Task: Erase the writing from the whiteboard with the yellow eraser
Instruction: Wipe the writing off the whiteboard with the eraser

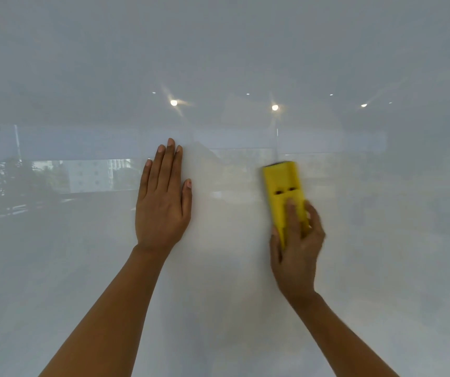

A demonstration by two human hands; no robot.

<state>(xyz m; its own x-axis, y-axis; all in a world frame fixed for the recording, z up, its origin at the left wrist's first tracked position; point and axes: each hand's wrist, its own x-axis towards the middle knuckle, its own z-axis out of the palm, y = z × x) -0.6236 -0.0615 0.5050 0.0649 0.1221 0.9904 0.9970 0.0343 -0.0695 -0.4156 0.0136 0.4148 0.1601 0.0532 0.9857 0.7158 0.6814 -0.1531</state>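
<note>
The whiteboard (82, 268) fills everything in front of me; none of its edges shows, so there is bare glossy board on every side of both hands. On the far left it mirrors a window with trees and buildings, and across the top it catches a row of ceiling-light glints (174, 102). I can make out no writing on the part I see.

My left hand (162, 202) lies flat on the board, palm down, fingers (169, 164) straight, close together and pointing up, thumb slightly out to the right; it holds nothing. The forearm runs down to the lower left.

A clear strip of board separates it from my right hand (297, 246), which grips the lower end of the yellow eraser (282, 180): thumb on its left edge, forefinger laid along its back, the other fingers wrapped round the right edge. The eraser stands nearly upright against the board, its top tipped slightly left, blurred. My right forearm runs to the lower right.
</note>
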